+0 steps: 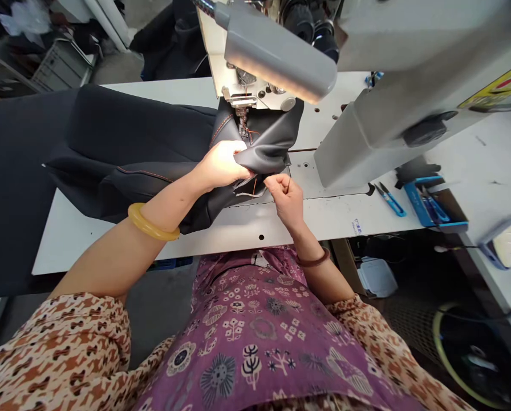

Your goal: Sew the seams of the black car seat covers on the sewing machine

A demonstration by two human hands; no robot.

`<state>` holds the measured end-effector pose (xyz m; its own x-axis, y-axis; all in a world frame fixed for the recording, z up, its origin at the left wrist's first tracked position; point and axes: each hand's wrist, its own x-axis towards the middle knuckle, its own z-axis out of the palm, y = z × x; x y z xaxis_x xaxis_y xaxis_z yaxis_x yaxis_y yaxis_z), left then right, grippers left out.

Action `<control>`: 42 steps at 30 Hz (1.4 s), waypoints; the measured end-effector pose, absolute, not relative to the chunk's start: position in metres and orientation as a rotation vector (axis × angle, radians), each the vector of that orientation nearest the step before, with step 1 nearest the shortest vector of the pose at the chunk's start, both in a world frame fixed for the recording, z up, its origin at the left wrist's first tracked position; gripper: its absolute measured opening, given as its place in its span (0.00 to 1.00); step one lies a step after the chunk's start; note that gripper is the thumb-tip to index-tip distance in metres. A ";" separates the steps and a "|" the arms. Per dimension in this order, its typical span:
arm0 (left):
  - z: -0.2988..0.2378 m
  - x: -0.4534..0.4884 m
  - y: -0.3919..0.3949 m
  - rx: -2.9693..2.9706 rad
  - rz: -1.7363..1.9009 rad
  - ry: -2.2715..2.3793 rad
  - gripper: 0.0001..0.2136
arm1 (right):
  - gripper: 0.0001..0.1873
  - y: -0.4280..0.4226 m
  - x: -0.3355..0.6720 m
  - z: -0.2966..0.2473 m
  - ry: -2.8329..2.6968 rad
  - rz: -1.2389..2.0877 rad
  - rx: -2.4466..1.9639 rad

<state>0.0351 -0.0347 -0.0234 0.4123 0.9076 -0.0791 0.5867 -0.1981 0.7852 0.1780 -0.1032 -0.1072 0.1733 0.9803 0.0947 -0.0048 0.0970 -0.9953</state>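
A large piece of black fabric (122,148) with orange stitching lies across the white sewing table (324,214), its folded end under the presser foot (242,114) of the sewing machine (366,85). My left hand (223,164) is closed on the bunched fabric just in front of the needle. My right hand (286,197) sits just right of it, fingers pinched on the orange thread (254,184) at the fabric's edge.
Blue thread snips (390,198) lie on the table to the right, beside a blue tray (433,205) with more tools. The machine's lamp (276,51) hangs over the needle area. Bins and dark cloth stand beyond the table's far left.
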 end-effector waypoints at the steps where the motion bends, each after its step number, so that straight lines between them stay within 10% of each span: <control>1: -0.023 0.035 -0.035 1.884 0.529 1.273 0.10 | 0.19 -0.102 0.176 -0.107 -1.164 1.014 -1.251; 18: -0.026 0.037 -0.038 2.042 0.570 1.349 0.08 | 0.16 -0.077 0.187 -0.122 -1.350 0.335 -1.127; 42: -0.017 0.033 -0.027 1.612 0.474 1.268 0.14 | 0.15 -0.091 0.181 -0.121 -1.700 0.630 -1.340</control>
<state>0.0332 -0.0272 -0.0166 0.3757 0.8901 -0.2580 0.5023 0.0383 0.8638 0.1813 -0.0906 -0.1208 -0.0552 0.9481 0.3133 0.5149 0.2959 -0.8046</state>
